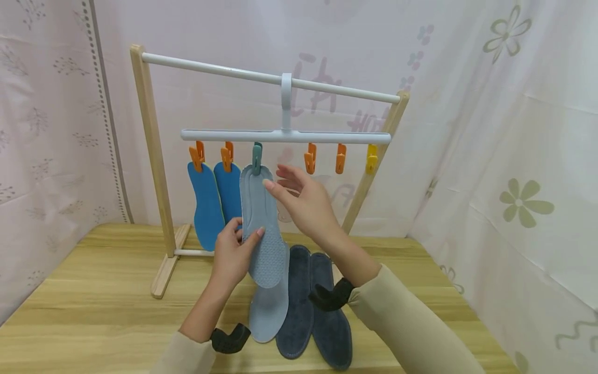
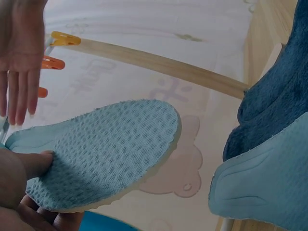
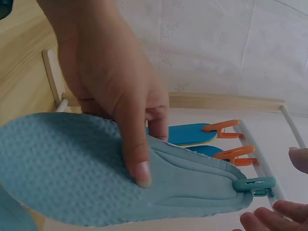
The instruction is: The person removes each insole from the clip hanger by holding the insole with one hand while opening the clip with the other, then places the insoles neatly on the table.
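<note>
A light grey-blue insole (image 1: 259, 208) hangs from a teal clip (image 1: 257, 158), which grips its upper end. My left hand (image 1: 232, 255) pinches the insole's edge near mid-length, thumb on the textured front and fingers behind. To the right of the clip, my right hand (image 1: 306, 205) has its fingers extended, with the thumb close to the insole's upper edge. In the right wrist view, the right fingers (image 3: 274, 219) appear apart from the teal clip. Two blue insoles (image 1: 205, 208) hang at the left from orange clips (image 1: 197, 156).
A white hanger bar (image 1: 327, 137) hooks over the rod (image 1: 210, 64) of a wooden-legged rack. Two orange clips (image 1: 310, 158) and a yellow clip (image 1: 371, 158) hang at right without insoles. Another grey insole (image 1: 268, 317) and two dark insoles (image 1: 295, 311) lie on the wooden table (image 1: 103, 301).
</note>
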Action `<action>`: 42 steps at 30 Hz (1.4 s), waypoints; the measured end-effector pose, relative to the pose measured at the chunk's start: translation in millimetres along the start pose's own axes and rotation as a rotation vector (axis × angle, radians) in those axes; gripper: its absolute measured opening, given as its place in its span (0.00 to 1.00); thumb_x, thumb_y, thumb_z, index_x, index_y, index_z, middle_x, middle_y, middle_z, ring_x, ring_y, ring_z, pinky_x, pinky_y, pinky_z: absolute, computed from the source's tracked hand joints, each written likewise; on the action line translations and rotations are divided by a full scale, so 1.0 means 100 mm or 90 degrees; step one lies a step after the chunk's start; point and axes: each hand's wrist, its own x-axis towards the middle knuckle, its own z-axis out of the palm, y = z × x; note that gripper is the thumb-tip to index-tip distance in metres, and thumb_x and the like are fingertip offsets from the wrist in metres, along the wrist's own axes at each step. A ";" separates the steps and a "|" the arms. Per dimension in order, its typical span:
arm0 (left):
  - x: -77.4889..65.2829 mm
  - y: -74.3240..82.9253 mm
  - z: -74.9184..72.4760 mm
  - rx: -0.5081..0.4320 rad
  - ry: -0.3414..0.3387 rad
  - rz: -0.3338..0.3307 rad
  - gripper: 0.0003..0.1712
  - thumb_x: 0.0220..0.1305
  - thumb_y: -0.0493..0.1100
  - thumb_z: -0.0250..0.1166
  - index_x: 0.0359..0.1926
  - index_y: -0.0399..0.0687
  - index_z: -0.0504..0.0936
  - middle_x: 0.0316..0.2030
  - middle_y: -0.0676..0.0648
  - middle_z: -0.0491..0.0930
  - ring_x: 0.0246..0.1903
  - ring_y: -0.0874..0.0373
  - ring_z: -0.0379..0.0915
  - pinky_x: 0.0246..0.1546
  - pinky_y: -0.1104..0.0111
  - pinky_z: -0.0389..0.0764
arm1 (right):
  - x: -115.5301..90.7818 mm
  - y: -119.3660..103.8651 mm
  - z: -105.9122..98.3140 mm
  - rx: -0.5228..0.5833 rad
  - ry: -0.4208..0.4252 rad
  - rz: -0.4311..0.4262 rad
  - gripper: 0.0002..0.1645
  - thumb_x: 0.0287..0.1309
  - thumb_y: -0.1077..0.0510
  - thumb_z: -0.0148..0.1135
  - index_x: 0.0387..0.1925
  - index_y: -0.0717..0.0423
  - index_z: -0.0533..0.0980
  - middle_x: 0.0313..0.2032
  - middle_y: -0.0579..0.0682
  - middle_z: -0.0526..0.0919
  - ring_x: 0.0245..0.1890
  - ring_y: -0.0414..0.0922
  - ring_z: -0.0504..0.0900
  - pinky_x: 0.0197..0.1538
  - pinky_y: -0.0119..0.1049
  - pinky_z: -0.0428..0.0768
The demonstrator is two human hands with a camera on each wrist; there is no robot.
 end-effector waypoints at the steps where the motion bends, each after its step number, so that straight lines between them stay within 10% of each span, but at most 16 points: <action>1: 0.00 0.00 0.00 0.000 0.000 0.000 0.22 0.71 0.42 0.65 0.60 0.36 0.74 0.46 0.33 0.87 0.41 0.45 0.88 0.42 0.54 0.88 | 0.03 -0.02 0.01 -0.005 -0.003 0.003 0.36 0.67 0.42 0.64 0.72 0.47 0.68 0.67 0.46 0.77 0.65 0.44 0.78 0.68 0.42 0.77; 9: 0.00 -0.03 -0.01 -0.001 -0.005 0.000 0.21 0.71 0.42 0.65 0.59 0.37 0.74 0.45 0.33 0.87 0.40 0.45 0.87 0.42 0.54 0.88 | 0.31 -0.13 0.09 -0.041 -0.038 0.053 0.41 0.68 0.39 0.61 0.75 0.49 0.63 0.71 0.50 0.72 0.69 0.50 0.74 0.67 0.47 0.78; 16: 0.00 -0.03 -0.01 0.007 -0.010 -0.015 0.20 0.71 0.42 0.65 0.58 0.37 0.74 0.45 0.34 0.87 0.40 0.47 0.87 0.43 0.54 0.87 | 0.53 -0.11 0.21 0.073 -0.009 0.111 0.35 0.71 0.40 0.59 0.73 0.47 0.67 0.68 0.49 0.76 0.69 0.47 0.74 0.71 0.47 0.73; 28: 0.02 -0.02 -0.01 0.020 -0.014 -0.009 0.20 0.70 0.42 0.66 0.58 0.37 0.74 0.43 0.34 0.88 0.36 0.50 0.86 0.39 0.57 0.87 | 0.67 -0.16 0.25 0.173 0.022 0.114 0.28 0.70 0.46 0.61 0.67 0.48 0.74 0.61 0.48 0.82 0.66 0.44 0.76 0.74 0.46 0.69; 42: 0.01 0.04 -0.05 0.026 -0.026 -0.021 0.21 0.71 0.43 0.65 0.59 0.37 0.74 0.44 0.34 0.88 0.39 0.49 0.86 0.40 0.57 0.88 | 0.70 -0.14 0.26 0.120 -0.034 0.084 0.28 0.74 0.45 0.55 0.70 0.48 0.72 0.58 0.47 0.85 0.70 0.44 0.73 0.75 0.46 0.68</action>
